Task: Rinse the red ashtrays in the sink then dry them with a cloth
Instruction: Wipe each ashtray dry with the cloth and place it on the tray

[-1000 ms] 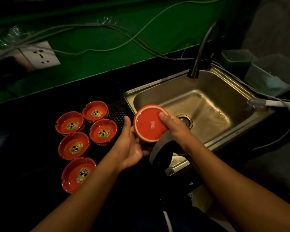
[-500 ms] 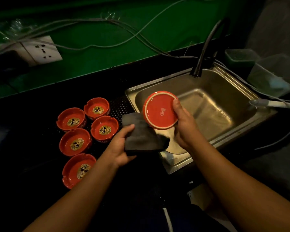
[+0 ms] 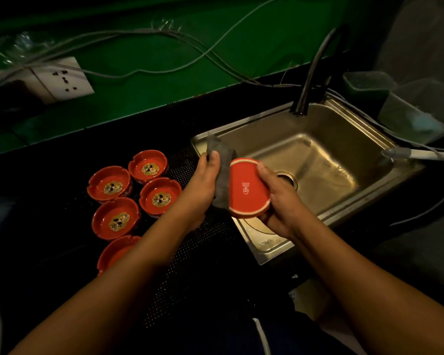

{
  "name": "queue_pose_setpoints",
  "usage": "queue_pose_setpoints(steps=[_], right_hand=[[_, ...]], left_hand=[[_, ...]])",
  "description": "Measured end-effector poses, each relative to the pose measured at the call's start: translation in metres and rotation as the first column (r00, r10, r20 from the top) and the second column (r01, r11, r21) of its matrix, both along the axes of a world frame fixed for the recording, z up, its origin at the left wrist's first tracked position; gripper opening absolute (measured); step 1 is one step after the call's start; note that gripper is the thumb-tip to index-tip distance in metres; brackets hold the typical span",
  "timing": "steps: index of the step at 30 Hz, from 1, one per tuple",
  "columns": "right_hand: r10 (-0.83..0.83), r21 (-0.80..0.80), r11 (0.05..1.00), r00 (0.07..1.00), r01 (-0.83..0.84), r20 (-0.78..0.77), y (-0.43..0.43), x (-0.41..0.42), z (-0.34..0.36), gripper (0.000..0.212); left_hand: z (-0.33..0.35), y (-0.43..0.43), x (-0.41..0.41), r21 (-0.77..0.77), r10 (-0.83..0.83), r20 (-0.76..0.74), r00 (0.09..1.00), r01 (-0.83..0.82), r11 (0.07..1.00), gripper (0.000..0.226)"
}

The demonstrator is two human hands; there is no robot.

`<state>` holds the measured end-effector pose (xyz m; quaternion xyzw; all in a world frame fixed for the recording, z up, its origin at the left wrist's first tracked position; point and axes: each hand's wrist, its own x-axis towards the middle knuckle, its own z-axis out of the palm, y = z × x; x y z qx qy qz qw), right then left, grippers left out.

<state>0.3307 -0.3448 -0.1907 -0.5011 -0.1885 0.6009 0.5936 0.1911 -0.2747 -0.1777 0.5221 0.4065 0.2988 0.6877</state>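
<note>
My right hand (image 3: 280, 201) holds a red ashtray (image 3: 246, 188) on edge over the left rim of the steel sink (image 3: 318, 160), its flat underside turned toward me. My left hand (image 3: 203, 185) grips a dark grey cloth (image 3: 222, 170) and presses it against the ashtray's hidden left face. Several more red ashtrays with gold skull emblems stand upright on the black counter at the left, such as this ashtray (image 3: 109, 184) and its neighbour (image 3: 160, 196). My left forearm covers part of the nearest one (image 3: 113, 252).
A black curved faucet (image 3: 315, 67) rises behind the sink. Cables run along the green wall past a white socket (image 3: 62, 80). Clear plastic containers (image 3: 420, 108) stand at the right, and a white hose (image 3: 426, 155) lies over the sink's right rim.
The cloth passed from my right hand to my left. My right hand took over the ashtray, and the left now presses the cloth against its side.
</note>
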Motion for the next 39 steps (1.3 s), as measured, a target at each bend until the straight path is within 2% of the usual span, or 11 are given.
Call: queue_pose_setpoints(steps=[4, 10, 17, 19, 22, 26, 28, 30, 33, 36, 39], right_hand=[[0.167, -0.017, 0.986, 0.985, -0.166, 0.043, 0.001, 0.014, 0.007, 0.035], [0.341, -0.167, 0.936, 0.919, -0.311, 0.199, 0.007, 0.024, 0.009, 0.048], [-0.030, -0.214, 0.975, 0.991, 0.057, 0.130, 0.008, -0.011, -0.010, 0.065], [-0.040, -0.185, 0.977, 0.948, 0.103, 0.315, 0.008, -0.010, -0.009, 0.055], [0.217, -0.144, 0.976, 0.785, -0.164, 0.580, 0.006, 0.005, 0.007, 0.038], [0.281, -0.087, 0.947, 0.667, -0.309, 0.690, 0.007, 0.010, 0.009, 0.032], [0.093, 0.005, 0.993, 0.786, -0.122, 0.612, 0.010, 0.008, 0.007, 0.034], [-0.065, -0.040, 0.996, 0.957, 0.079, 0.282, 0.008, 0.003, 0.005, 0.056], [-0.140, -0.162, 0.977, 0.990, 0.140, 0.016, 0.005, -0.008, -0.003, 0.065], [-0.106, -0.076, 0.986, 0.909, 0.148, 0.404, 0.000, 0.004, -0.004, 0.042], [0.195, -0.046, 0.972, 0.687, -0.229, 0.700, -0.004, 0.027, -0.004, 0.032]], left_hand=[[0.003, 0.003, 0.000, -0.182, -0.072, -0.037, 0.997, 0.064, 0.981, 0.066], [0.010, -0.002, 0.004, -0.373, -0.090, 0.027, 0.996, 0.093, 0.923, 0.036], [-0.010, -0.011, 0.012, -0.338, 0.233, 0.122, 0.965, -0.180, 0.924, 0.039], [-0.008, -0.009, 0.007, -0.284, 0.130, 0.059, 0.990, -0.108, 0.953, 0.037], [0.000, 0.002, -0.003, -0.323, -0.089, 0.000, 0.996, 0.084, 0.942, 0.040], [0.004, 0.009, -0.002, -0.319, -0.154, -0.015, 0.988, 0.141, 0.937, 0.045], [0.009, 0.003, 0.006, -0.312, 0.009, 0.057, 0.998, 0.009, 0.950, 0.031], [0.010, -0.006, 0.017, -0.365, 0.187, 0.132, 0.974, -0.127, 0.922, 0.030], [0.003, -0.014, 0.029, -0.309, 0.280, 0.112, 0.954, -0.234, 0.922, 0.036], [0.002, -0.010, 0.026, -0.331, 0.157, 0.025, 0.987, -0.140, 0.933, 0.041], [0.006, -0.006, 0.022, -0.352, -0.084, -0.067, 0.994, 0.056, 0.934, 0.041]])
